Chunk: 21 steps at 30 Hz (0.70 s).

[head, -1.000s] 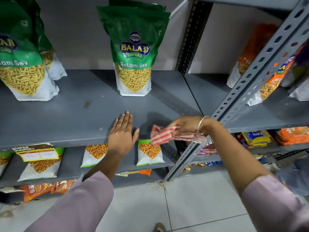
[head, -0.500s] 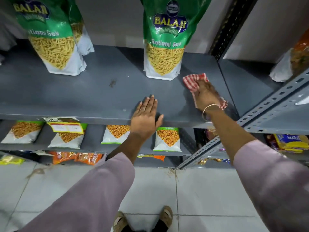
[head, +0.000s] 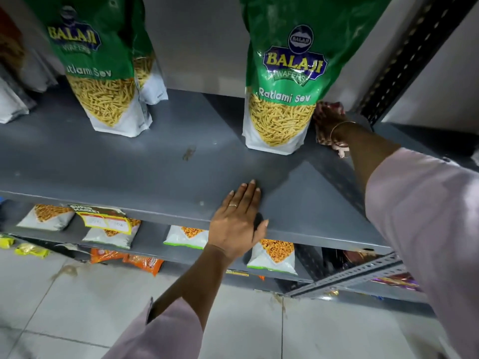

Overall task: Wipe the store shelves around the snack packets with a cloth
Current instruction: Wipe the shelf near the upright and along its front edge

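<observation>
The right hand (head: 327,119) with the cloth (head: 337,147) is now deeper on the shelf (head: 145,167), at the upper right of the frame beside the right packet (head: 282,99), no longer off the front edge. The view sits closer to the shelf.

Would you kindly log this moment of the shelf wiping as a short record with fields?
surface: grey metal shelf
right hand: pressing the cloth on the shelf, far back, to the right of the nearer Ratlami Sev packet
left hand: empty, flat on the shelf's front edge
cloth: mostly hidden under the hand; red and white edges show
other packet: upright, further left on the same shelf
unwiped mark: brown smudge between the two packets
below: small snack packets on the lower shelf
</observation>
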{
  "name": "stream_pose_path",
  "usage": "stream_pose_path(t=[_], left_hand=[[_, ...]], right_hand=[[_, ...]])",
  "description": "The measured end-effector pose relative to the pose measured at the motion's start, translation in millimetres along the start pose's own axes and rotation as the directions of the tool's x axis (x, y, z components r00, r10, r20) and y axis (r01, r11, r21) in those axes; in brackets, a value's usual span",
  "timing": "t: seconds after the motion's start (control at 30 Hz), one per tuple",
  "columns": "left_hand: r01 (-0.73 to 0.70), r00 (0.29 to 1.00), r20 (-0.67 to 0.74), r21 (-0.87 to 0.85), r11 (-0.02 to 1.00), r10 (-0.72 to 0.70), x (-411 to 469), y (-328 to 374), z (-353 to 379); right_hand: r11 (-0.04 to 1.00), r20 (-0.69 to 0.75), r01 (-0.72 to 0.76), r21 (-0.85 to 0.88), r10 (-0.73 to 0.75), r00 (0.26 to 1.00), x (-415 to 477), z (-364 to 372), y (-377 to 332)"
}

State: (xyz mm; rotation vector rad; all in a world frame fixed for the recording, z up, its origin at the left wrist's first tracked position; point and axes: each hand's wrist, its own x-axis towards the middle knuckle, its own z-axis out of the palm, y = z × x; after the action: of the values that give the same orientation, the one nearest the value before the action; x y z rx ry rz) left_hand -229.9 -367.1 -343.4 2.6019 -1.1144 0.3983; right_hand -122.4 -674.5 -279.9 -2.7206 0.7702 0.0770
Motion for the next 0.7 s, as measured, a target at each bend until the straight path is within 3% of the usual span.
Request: stream_pose_path(t=[0.1, 0.23, 0.33, 0.43, 0.57, 0.63, 0.7], left_hand=[[-0.004, 1.000, 0.006, -0.001, 1.000, 0.004, -0.2, 0.0, -1.9], [0.007, 0.999, 0.040, 0.003, 1.000, -0.007, -0.9, 1.7, -5.4], [0.031, 0.995, 0.096, -0.001, 1.000, -0.031, -0.3, 3.3, -6.8], [0.046, 0.991, 0.129, -0.020, 0.999, -0.043, -1.1, 3.9, -7.3], [0.047, 0.993, 0.113, -0.027, 0.999, -0.044, -3.7, 4.3, -8.0], [0.046, 0.992, 0.120, -0.032, 0.998, -0.042, -4.6, 3.6, -7.5], [0.042, 0.990, 0.134, -0.034, 0.999, -0.037, -5.6, 2.5, -6.2]], right_hand=[[0.984, 0.022, 0.172, 0.036, -0.173, 0.985, -9.5, 7.8, -7.4], [0.943, 0.014, 0.304, -0.139, -0.305, 0.952, -30.3, 17.7, 13.0], [0.950, 0.023, 0.241, -0.198, -0.241, 0.970, -66.3, 19.5, 20.8], [0.902, 0.039, 0.333, -0.275, -0.335, 0.941, -107.2, 21.5, 23.3], [0.987, 0.068, 0.112, -0.119, -0.105, 0.992, -158.3, 6.7, 23.0], [0.989, 0.161, 0.101, -0.107, -0.083, 0.984, -179.3, -2.6, 17.2], [0.983, 0.339, 0.173, -0.055, -0.144, 0.930, -199.4, -11.0, 14.2]])
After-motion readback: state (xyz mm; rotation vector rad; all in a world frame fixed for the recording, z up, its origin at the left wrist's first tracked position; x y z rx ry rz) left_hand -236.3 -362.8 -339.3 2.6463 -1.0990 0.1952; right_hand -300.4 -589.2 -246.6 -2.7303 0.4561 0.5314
